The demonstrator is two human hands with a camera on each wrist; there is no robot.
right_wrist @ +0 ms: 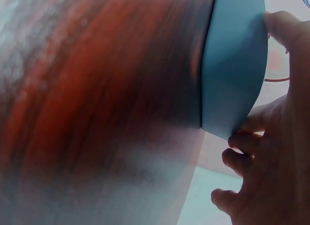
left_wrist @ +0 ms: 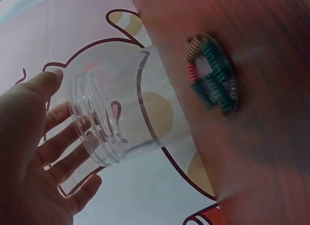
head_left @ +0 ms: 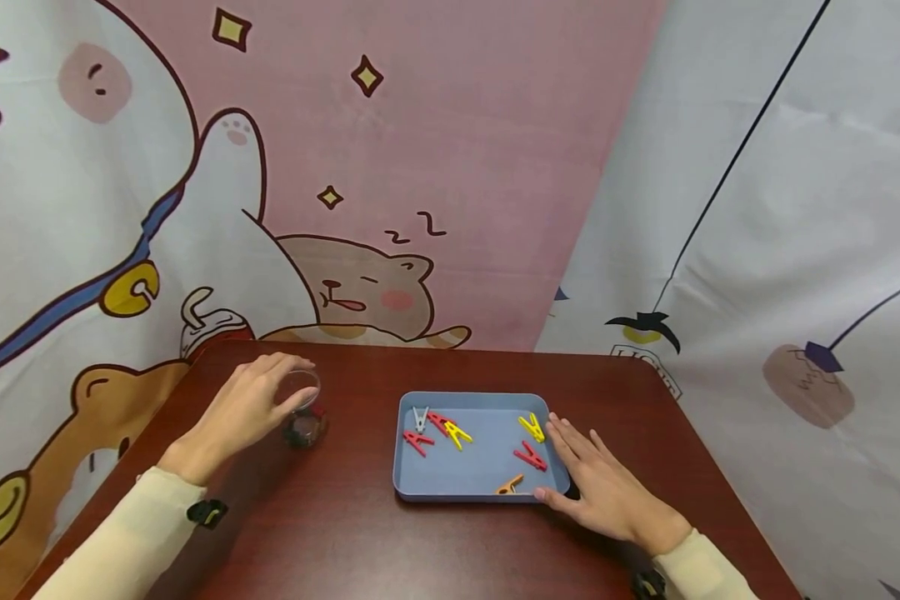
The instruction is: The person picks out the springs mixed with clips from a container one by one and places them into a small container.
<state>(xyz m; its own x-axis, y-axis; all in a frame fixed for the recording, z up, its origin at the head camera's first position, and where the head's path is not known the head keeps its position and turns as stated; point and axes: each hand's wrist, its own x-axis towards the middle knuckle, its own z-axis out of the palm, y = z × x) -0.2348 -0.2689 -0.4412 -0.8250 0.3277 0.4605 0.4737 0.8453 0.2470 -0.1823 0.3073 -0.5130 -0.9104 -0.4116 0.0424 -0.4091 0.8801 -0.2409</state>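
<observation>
A clear jar point(left_wrist: 145, 104) stands on the table at the left, its mouth threaded. Green, red and tan spiral coils point(left_wrist: 213, 79) lie at its bottom. My left hand point(head_left: 251, 400) is at the mouth, fingers spread behind the rim and thumb apart from it in the left wrist view. A blue tray point(head_left: 465, 483) holds several small clothespins: red point(head_left: 530, 456), yellow point(head_left: 532, 427), grey point(head_left: 420, 419) and orange point(head_left: 509, 485). Beside its right end is my right hand point(head_left: 607, 487), fingers extended along the edge and thumb at the near corner.
The dark reddish-brown table point(head_left: 360, 550) bears both the jar and the tray. Behind it hangs a cloth point(head_left: 495, 167) printed with cartoon animals, meeting the table's far edge. A dark wristband point(head_left: 207, 512) sits on the left sleeve.
</observation>
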